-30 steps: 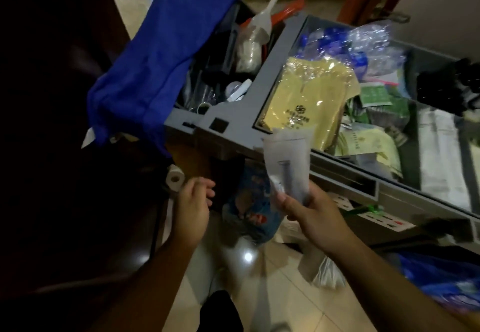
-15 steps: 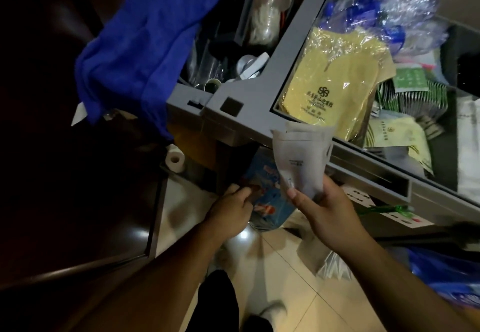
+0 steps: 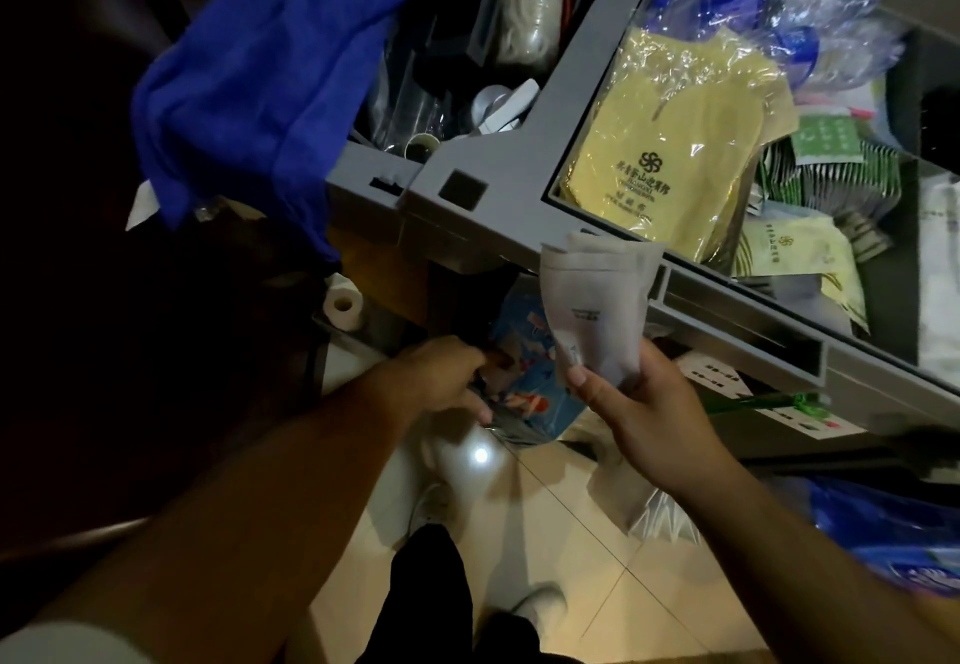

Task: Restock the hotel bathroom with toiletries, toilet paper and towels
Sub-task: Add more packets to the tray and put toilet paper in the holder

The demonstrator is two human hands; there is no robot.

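Observation:
My right hand (image 3: pixel 654 414) holds a small bunch of white toiletry packets (image 3: pixel 597 299) upright in front of the grey cart's top tray rim (image 3: pixel 519 154). My left hand (image 3: pixel 441 377) reaches under that tray to a blue printed pack (image 3: pixel 530 351) on the lower level, thumb above and fingers below its left edge. A toilet paper roll (image 3: pixel 343 304) stands on the lower level to the left of my left hand. The tray holds yellow wrapped packs (image 3: pixel 670 143), green-striped sachets (image 3: pixel 831 169) and bottles in clear plastic (image 3: pixel 779 3).
A blue cloth (image 3: pixel 270 81) hangs over the cart's left end. Dark furniture fills the left side. On the tiled floor lie white folded plastic (image 3: pixel 660 523) and a blue bag (image 3: pixel 893 533) at the right. My legs and shoes show below.
My left hand moved from near the toilet paper roll rightwards and down to the blue printed pack. My right hand kept the white packets, and my view moved closer to the cart.

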